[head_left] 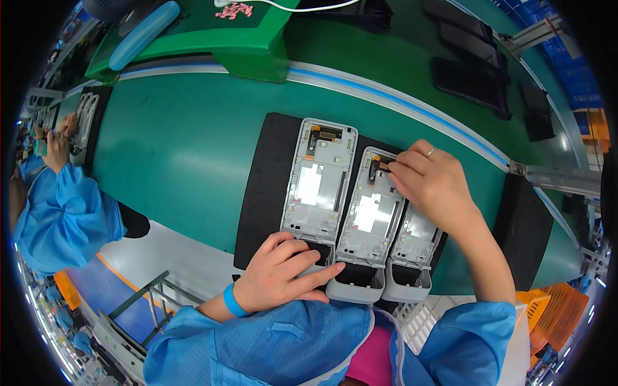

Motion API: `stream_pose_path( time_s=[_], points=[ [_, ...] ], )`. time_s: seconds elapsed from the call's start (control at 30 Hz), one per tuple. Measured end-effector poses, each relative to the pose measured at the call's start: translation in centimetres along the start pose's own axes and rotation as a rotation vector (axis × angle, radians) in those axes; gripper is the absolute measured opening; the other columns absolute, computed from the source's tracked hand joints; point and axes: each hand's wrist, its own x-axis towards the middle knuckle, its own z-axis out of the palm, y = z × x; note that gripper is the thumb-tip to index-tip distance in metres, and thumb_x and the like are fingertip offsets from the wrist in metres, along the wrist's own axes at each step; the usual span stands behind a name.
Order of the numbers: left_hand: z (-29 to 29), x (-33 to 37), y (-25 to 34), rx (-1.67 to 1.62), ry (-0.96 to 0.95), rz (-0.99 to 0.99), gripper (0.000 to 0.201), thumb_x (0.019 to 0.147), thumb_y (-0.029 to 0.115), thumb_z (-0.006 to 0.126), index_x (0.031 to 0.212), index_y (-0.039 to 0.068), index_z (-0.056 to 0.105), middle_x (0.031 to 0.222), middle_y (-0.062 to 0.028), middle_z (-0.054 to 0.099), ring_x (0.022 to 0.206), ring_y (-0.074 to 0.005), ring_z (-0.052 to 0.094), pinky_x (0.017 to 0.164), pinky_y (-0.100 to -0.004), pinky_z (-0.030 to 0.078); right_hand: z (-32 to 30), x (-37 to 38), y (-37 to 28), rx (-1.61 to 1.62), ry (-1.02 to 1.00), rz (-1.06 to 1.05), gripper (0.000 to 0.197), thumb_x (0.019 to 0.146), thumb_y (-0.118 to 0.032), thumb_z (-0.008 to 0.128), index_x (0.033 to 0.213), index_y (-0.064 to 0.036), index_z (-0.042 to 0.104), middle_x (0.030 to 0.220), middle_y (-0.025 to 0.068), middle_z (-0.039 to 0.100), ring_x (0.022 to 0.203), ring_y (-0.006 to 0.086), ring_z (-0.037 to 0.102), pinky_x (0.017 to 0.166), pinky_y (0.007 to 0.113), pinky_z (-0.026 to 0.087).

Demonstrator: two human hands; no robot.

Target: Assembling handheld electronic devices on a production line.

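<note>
Three light-grey plastic device housings lie side by side on a black mat [261, 167], open cavities upward. My left hand [283, 270] rests flat with fingers apart over the lower end of the left housing [331, 168]; its index fingertip touches the lower box of the middle housing [360, 244]. At that middle housing's top end, my right hand [431, 183] is closed in a pinch beside a black-and-copper flex cable [374, 170]. Whatever is between those fingertips is too small to make out. Part of the right housing [417, 235] is hidden beneath my right hand and wrist.
Beyond a rail [386, 93] lie several dark trays [470, 83]. A green stand [257, 61] at the back holds small pink pieces [234, 11] and a blue oblong object [145, 35]. A co-worker's hands [58, 145] handle similar parts at the far left. Another black mat [521, 225] lies right.
</note>
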Motion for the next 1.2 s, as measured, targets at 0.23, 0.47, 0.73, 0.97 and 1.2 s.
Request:
stream_pose_path(
  time_s=[0.23, 0.47, 0.73, 0.97, 1.2],
  points=[
    [0.2, -0.2, -0.2, -0.011, 0.018, 0.006, 0.071, 0.069, 0.056, 0.076, 0.126, 0.013, 0.069, 0.086, 0.0000, 0.058, 0.087, -0.0200, 0.056, 0.088, -0.0406, 0.047, 2.4, 5.6, -0.9, 0.109, 0.066, 0.012, 0.025, 0.075, -0.016, 0.078, 0.096, -0.0030, 0.071, 0.089, 0.0049, 0.062, 0.091, 0.0234, 0.060, 0.073, 0.034, 0.054],
    [1.3, -0.3, -1.0, -0.113, 0.174, 0.025, 0.067, 0.069, 0.053, 0.079, 0.112, 0.004, 0.064, 0.088, -0.0040, 0.060, 0.087, -0.0257, 0.056, 0.084, -0.0442, 0.048, 4.6, 6.9, -0.9, -0.025, 0.163, -0.124, 0.012, 0.066, -0.011, 0.072, 0.075, -0.0037, 0.068, 0.083, 0.0053, 0.059, 0.090, 0.0214, 0.060, 0.071, 0.032, 0.054],
    [2.8, -1.8, -1.0, 0.052, 0.241, -0.002, 0.066, 0.064, 0.063, 0.077, 0.099, 0.008, 0.066, 0.095, -0.0042, 0.061, 0.089, -0.0262, 0.052, 0.081, -0.0452, 0.046, 5.6, 6.3, -0.4, -0.098, 0.198, -0.193, 0.013, 0.062, -0.007, 0.070, 0.074, -0.0055, 0.067, 0.082, 0.0029, 0.059, 0.093, 0.0199, 0.060, 0.067, 0.031, 0.055],
    [2.9, -2.4, -0.9, 0.045, 0.308, -0.013, 0.069, 0.063, 0.067, 0.077, 0.098, 0.009, 0.067, 0.096, -0.0044, 0.058, 0.090, -0.0259, 0.047, 0.079, -0.0435, 0.044, -1.2, 0.8, -2.8, 0.163, 0.180, 0.121, 0.019, 0.082, -0.011, 0.072, 0.100, -0.0047, 0.070, 0.089, 0.0074, 0.065, 0.089, 0.0279, 0.063, 0.069, 0.038, 0.053],
    [3.0, -3.0, -0.6, 0.097, 0.365, 0.039, 0.064, 0.069, 0.063, 0.079, 0.102, 0.010, 0.067, 0.102, -0.0044, 0.057, 0.092, -0.0252, 0.049, 0.077, -0.0417, 0.043, -7.4, -9.4, -9.1, 0.325, -0.095, 0.471, 0.033, 0.078, -0.008, 0.077, 0.109, -0.0001, 0.070, 0.086, 0.0121, 0.063, 0.077, 0.0297, 0.061, 0.066, 0.039, 0.050]
  ],
)
